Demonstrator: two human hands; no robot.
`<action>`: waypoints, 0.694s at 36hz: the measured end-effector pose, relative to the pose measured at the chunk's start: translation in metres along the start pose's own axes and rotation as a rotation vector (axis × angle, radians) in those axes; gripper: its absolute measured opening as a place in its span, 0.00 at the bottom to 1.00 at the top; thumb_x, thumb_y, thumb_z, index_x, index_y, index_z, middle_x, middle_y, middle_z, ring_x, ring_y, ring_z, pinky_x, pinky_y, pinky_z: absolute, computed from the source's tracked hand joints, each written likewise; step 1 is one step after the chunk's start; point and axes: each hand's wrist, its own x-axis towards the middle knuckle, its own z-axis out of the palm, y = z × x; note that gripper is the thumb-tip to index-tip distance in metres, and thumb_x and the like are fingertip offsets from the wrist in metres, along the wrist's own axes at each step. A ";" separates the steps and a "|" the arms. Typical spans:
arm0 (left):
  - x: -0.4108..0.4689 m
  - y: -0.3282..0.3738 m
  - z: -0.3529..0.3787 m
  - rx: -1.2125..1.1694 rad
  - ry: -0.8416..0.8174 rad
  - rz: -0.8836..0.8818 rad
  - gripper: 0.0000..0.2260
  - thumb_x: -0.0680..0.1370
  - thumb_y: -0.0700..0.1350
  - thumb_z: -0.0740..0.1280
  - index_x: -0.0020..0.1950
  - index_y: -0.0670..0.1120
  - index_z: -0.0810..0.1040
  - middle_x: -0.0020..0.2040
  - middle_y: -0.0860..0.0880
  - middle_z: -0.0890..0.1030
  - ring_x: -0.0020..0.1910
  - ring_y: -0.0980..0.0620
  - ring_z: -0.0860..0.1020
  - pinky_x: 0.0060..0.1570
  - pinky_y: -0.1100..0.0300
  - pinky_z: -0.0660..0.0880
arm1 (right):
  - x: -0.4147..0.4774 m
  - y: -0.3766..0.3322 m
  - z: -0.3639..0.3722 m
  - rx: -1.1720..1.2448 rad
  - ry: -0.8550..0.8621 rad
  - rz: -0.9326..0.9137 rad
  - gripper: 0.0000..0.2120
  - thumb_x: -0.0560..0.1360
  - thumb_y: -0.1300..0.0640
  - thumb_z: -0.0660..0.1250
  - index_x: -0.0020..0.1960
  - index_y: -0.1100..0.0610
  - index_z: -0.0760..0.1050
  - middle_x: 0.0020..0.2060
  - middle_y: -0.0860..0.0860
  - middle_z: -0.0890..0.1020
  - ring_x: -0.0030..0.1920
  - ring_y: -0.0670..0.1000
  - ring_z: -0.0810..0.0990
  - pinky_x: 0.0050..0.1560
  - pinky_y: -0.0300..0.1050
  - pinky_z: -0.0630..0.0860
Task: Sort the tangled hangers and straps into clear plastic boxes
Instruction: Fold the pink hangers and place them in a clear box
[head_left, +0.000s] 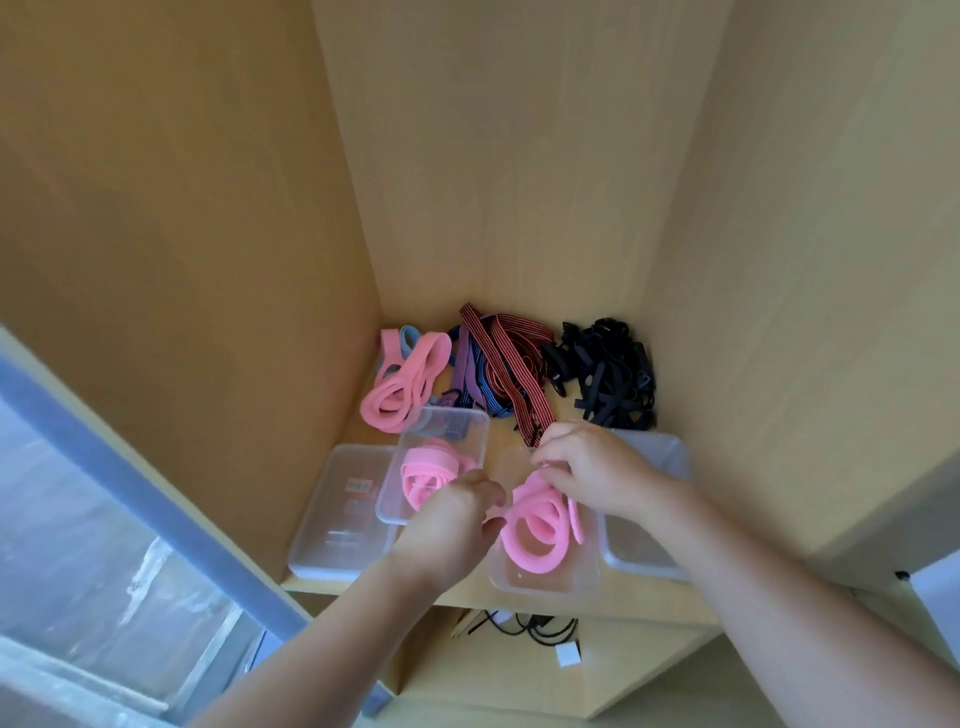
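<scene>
On a wooden shelf, a coil of pink strap (535, 535) lies in a clear plastic box (545, 584) at the front centre. My right hand (592, 473) pinches the upper end of that coil. My left hand (457, 519) grips its left side with curled fingers. A second clear box (470, 421) behind my left hand holds another pink strap (428, 470). At the back lie loose pink straps (408, 379), red-and-black striped straps (511, 364), purple and blue ones (467, 379), and a black tangle (608, 374).
A clear flat lid or box (337, 514) with a small label lies at the front left, another clear box (654, 457) at the right. Wooden walls close in the shelf on three sides. Black cables (535, 623) lie on the level below.
</scene>
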 end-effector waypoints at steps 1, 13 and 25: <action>-0.003 -0.002 -0.001 0.004 0.012 -0.007 0.11 0.77 0.42 0.68 0.60 0.46 0.79 0.56 0.49 0.78 0.47 0.52 0.75 0.46 0.65 0.70 | 0.002 -0.003 -0.001 0.004 -0.008 -0.012 0.09 0.77 0.58 0.66 0.52 0.57 0.84 0.49 0.48 0.80 0.53 0.49 0.75 0.56 0.48 0.73; -0.072 -0.036 -0.022 0.020 0.130 -0.277 0.08 0.77 0.41 0.67 0.55 0.45 0.80 0.50 0.52 0.76 0.41 0.56 0.74 0.43 0.67 0.70 | 0.040 -0.070 0.032 0.031 -0.056 -0.288 0.09 0.76 0.59 0.66 0.45 0.62 0.83 0.46 0.52 0.80 0.48 0.50 0.74 0.51 0.49 0.72; -0.145 -0.100 -0.036 -0.002 0.190 -0.410 0.04 0.75 0.37 0.65 0.45 0.43 0.79 0.41 0.54 0.72 0.37 0.54 0.72 0.36 0.66 0.68 | 0.032 -0.157 0.132 -0.099 -0.186 -0.209 0.11 0.80 0.57 0.61 0.51 0.62 0.79 0.51 0.55 0.76 0.53 0.57 0.74 0.50 0.46 0.70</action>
